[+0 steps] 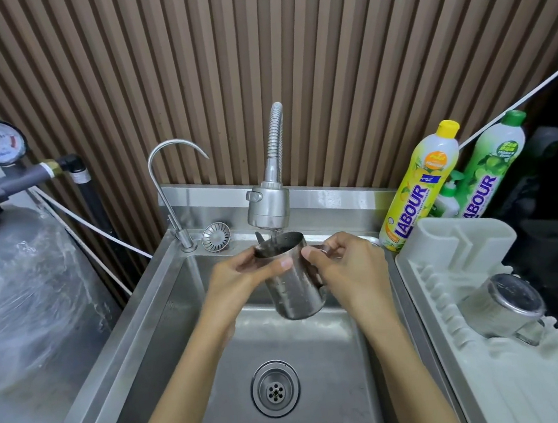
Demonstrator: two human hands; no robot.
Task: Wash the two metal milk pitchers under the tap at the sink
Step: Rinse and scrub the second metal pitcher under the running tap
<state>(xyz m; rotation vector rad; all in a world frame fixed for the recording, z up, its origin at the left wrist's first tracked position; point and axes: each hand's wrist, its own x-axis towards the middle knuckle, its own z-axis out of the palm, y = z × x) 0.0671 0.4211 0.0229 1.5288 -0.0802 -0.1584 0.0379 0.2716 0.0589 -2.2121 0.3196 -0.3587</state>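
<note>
Stainless-steel sink basin (319,345) with a round perforated drain (275,388) in its floor, seen from above. Both forearms reach forward over it. The left hand (239,270) grips the near wall of a cylindrical brushed-metal milk pitcher (292,285), thumb laid across the front and fingers wrapped behind the rim. The right hand (345,263) is curled round the pitcher's handle. The pitcher hangs above the basin with its long axis tilted, mouth up and away and base toward the viewer. Its mouth sits directly under the chrome spray-head tap (268,209), and a thin stream seems to fall into it. At right, a white plastic dish rack (447,248) holds a second metal pitcher (506,308), lying tilted with its round base facing up. Behind the rack stand a yellow detergent bottle (420,189) and a green detergent bottle (493,168), before a brown ribbed wall panel (322,51).
</note>
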